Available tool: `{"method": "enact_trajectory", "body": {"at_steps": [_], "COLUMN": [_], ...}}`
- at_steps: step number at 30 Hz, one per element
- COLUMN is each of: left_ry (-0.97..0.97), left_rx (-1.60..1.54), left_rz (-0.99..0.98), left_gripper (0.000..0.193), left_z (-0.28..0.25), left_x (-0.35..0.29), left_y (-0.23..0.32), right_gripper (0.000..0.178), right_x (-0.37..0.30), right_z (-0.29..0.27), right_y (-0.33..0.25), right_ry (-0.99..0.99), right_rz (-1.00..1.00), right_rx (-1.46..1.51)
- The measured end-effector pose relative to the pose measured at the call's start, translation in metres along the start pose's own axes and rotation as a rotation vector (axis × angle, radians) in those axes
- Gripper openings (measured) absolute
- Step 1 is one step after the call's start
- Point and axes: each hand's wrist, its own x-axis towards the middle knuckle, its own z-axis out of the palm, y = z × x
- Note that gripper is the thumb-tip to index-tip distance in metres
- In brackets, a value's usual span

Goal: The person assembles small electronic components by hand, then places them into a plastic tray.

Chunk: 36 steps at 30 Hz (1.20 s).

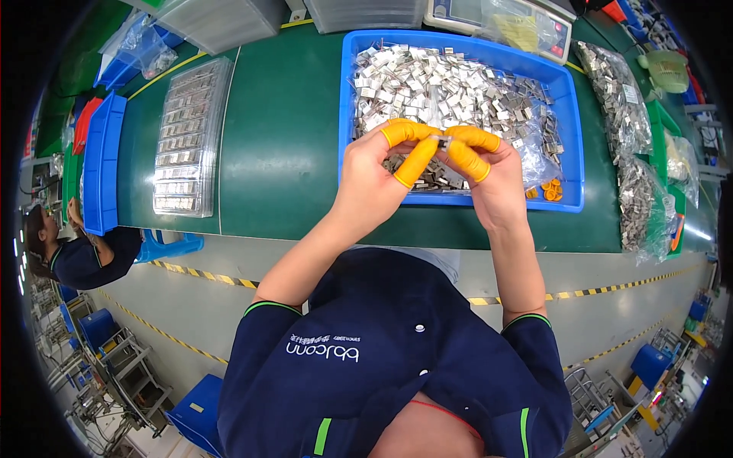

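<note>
Over the near part of a blue bin [576, 137], my left hand [385, 164] and my right hand [489, 164] meet, thumbs and index fingers in yellow finger cots. Pinched between their fingertips is a small metal connector shell [443, 143], silvery with a dark middle. Both hands are closed on it from either side. Beneath and beyond them, the bin holds a heap of loose silvery connector shells [412, 80]. Some of the heap is hidden by my hands. A clear plastic bag [538, 164] and several spare yellow finger cots [553, 189] lie in the bin's near right corner.
Left on the green table [282, 122] stand stacked clear trays [191, 137] of parts and an empty-looking blue bin [103, 164]. Bagged parts [615, 99] lie at the right, a scale [561, 34] at the back. Another person [84, 248] sits at far left.
</note>
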Motion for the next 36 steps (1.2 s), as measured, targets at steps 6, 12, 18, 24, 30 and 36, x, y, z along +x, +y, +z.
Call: {"method": "enact_trajectory", "body": {"at_steps": [6, 12, 18, 24, 30, 36], "left_ry": [-0.253, -0.254, -0.268, -0.47, -0.514, -0.537], "left_rx": [-0.207, -0.166, 0.641, 1.006, 0.969, 0.931], "left_rz": [-0.174, -0.246, 0.005, 0.198, 0.331, 0.301], "left_gripper": [0.014, 0.016, 0.014, 0.017, 0.02, 0.02], "left_z": [-0.014, -0.015, -0.035, -0.028, -0.027, -0.03], "left_x": [0.004, 0.021, 0.033, 0.033, 0.033, 0.035], "left_y": [0.01, 0.007, -0.009, -0.013, -0.017, -0.018], "right_gripper": [0.023, 0.02, 0.023, 0.025, 0.021, 0.016], "right_x": [0.002, 0.006, 0.035, 0.032, 0.032, 0.03], "right_z": [-0.006, -0.004, -0.052, -0.032, -0.03, -0.031], "right_y": [-0.006, -0.021, -0.036, -0.006, -0.001, -0.008], "right_ry": [-0.208, -0.004, 0.293, -0.101, -0.136, -0.052], "right_rz": [0.049, -0.103, -0.624, -0.38, -0.398, -0.263], "right_rx": [-0.104, -0.41, -1.17, -1.436, -1.566, -1.257]}}
